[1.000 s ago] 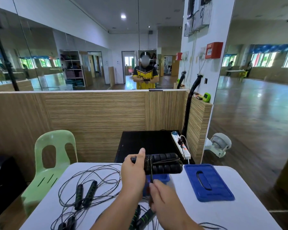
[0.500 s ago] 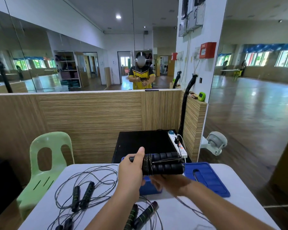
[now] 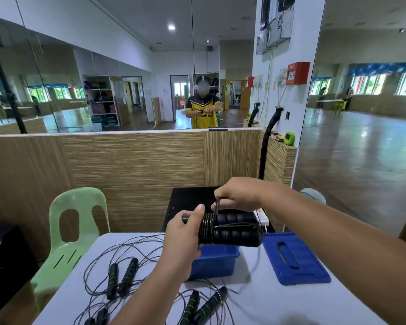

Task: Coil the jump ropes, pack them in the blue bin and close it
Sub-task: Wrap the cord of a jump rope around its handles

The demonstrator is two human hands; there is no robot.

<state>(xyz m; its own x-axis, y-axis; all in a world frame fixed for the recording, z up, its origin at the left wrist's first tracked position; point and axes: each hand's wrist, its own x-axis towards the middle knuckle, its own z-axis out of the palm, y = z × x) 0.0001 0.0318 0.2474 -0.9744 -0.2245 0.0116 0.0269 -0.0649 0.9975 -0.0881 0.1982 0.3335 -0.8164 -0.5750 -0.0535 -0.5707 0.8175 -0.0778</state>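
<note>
My left hand (image 3: 182,238) grips the left end of two black ribbed jump rope handles (image 3: 234,231) held side by side above the blue bin (image 3: 215,261). Thin black cord is wound several turns around them. My right hand (image 3: 237,195) pinches the cord just above the handles and holds it taut. The blue bin stands open on the white table (image 3: 279,303), partly hidden by my left hand. Its blue lid (image 3: 295,259) lies flat to the right. Loose jump ropes (image 3: 122,275) with black and green handles sprawl at the left, and another pair of handles (image 3: 202,306) lies in front.
A green plastic chair (image 3: 73,231) stands at the table's left. Behind the table is a black cabinet top (image 3: 190,198) with a white power strip (image 3: 261,215), then a wooden partition and a mirror wall. A small fan sits on the floor at the right.
My right hand rose from under the handles to above them, carrying the cord up and over for another turn. My left hand kept its grip on the handles.
</note>
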